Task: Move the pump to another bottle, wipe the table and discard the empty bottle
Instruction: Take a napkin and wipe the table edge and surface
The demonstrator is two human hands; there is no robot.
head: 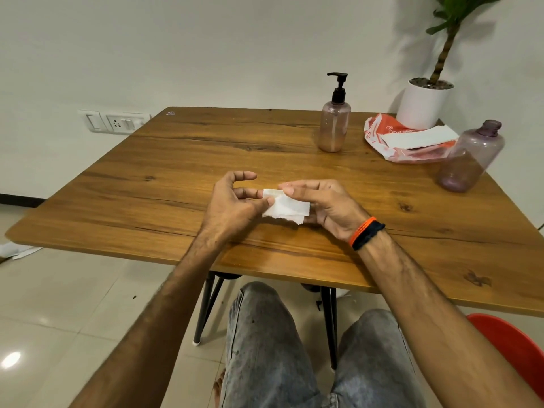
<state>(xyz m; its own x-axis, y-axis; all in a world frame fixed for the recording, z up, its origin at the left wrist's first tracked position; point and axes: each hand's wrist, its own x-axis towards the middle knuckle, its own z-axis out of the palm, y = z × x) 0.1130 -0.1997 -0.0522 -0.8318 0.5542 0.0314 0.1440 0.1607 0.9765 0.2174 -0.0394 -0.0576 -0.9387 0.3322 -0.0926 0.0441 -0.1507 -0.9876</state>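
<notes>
Wooden table (176, 160), both hands pinching tissue (287, 208)

Soft, even indoor light fills my view, bright enough to read the wood grain of the table (182, 160), with a white glare spot on the floor tiles (11, 360) at lower left, faint shadows under my hands, and wide-angle bending toward the edges.

Two bare forearms reached forward, the left hand (232, 201) pinching with thumb and fingers, index raised and curled, the right hand (321, 206) pinching opposite it, fingers extended, orange and dark bands at its wrist.
</notes>
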